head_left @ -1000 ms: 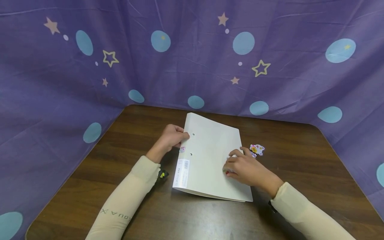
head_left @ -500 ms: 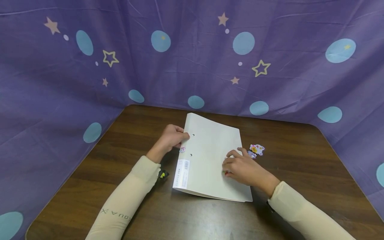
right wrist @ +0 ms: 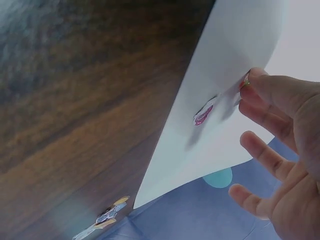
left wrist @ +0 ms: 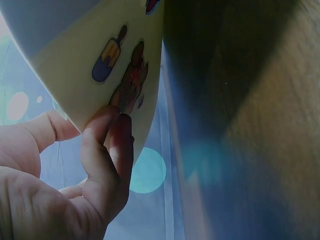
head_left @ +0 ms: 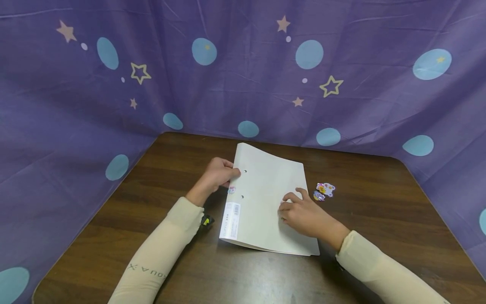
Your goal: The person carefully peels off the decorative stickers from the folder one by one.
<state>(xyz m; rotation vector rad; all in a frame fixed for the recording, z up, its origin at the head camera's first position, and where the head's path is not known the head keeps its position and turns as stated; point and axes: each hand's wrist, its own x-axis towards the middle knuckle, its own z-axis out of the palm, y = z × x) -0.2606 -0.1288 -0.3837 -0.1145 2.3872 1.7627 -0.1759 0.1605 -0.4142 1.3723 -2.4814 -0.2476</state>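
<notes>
A white clip file point(head_left: 267, 185) lies tilted on the wooden table, its labelled spine to the left. My left hand point(head_left: 219, 172) grips that spine, thumb on top and fingers underneath. In the left wrist view, stickers show by those fingers, among them an ice-pop sticker point(left wrist: 106, 60). Over the cover's right half, my right hand point(head_left: 303, 213) pinches a small red and green sticker point(right wrist: 245, 81) between thumb and index finger, the other fingers spread. A pink and white sticker point(right wrist: 204, 112) is on the cover close by. Another small round sticker point(head_left: 231, 190) sits on the spine.
Several loose stickers point(head_left: 324, 190) lie on the brown wooden table point(head_left: 379, 211), just right of the file. A black and yellow item point(head_left: 206, 220) is by the left wrist. Behind the table hangs a purple curtain point(head_left: 243, 84) with stars and blue dots.
My right hand has shifted a little left across the cover, uncovering more of the loose stickers beside the file. The left hand keeps its grip on the spine in the same place.
</notes>
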